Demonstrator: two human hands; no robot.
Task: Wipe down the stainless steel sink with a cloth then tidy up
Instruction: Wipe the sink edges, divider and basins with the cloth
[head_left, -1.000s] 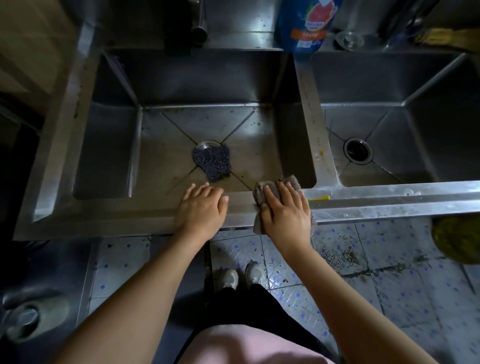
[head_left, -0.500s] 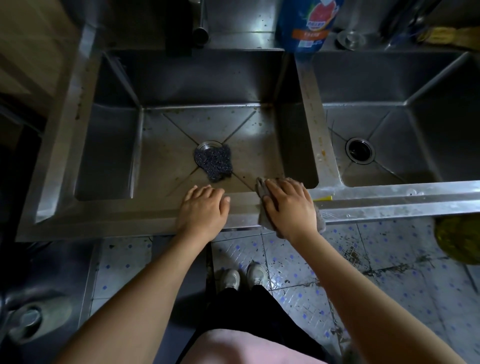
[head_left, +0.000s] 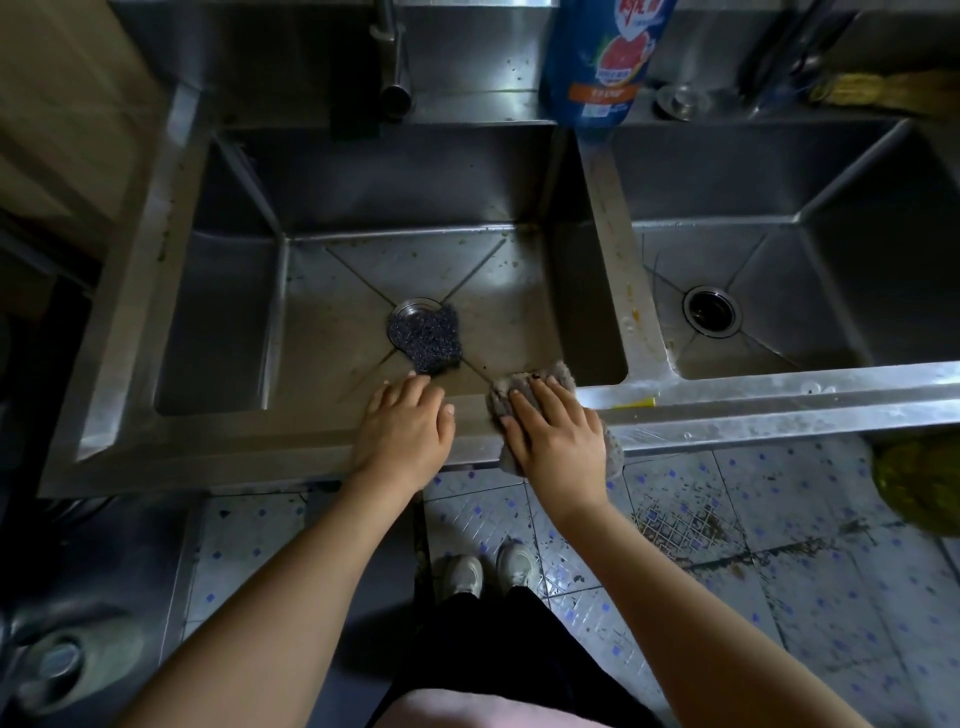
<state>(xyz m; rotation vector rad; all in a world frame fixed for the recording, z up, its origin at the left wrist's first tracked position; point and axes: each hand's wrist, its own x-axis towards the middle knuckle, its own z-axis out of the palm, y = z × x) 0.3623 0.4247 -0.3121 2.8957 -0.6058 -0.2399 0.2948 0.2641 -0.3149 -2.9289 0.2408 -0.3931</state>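
Note:
A double stainless steel sink fills the view, with its front rim (head_left: 779, 410) running across the middle. My right hand (head_left: 556, 436) presses flat on a grey cloth (head_left: 558, 375) laid over that rim, near the divider between the basins. The cloth hangs over the rim's outer edge below my palm. My left hand (head_left: 402, 431) rests flat on the rim just to the left, fingers together, holding nothing. A dark scouring pad (head_left: 428, 338) lies on the left basin's drain.
A blue detergent bottle (head_left: 597, 62) stands on the back ledge above the divider, with the tap (head_left: 392, 67) to its left. The right basin has an open drain (head_left: 710, 310). A yellow smear (head_left: 631, 401) marks the rim right of the cloth. My shoes (head_left: 488, 571) stand on dirty floor tiles.
My right hand slid the cloth to the right along the front rim, then back a little to the left. My left hand stayed on the rim.

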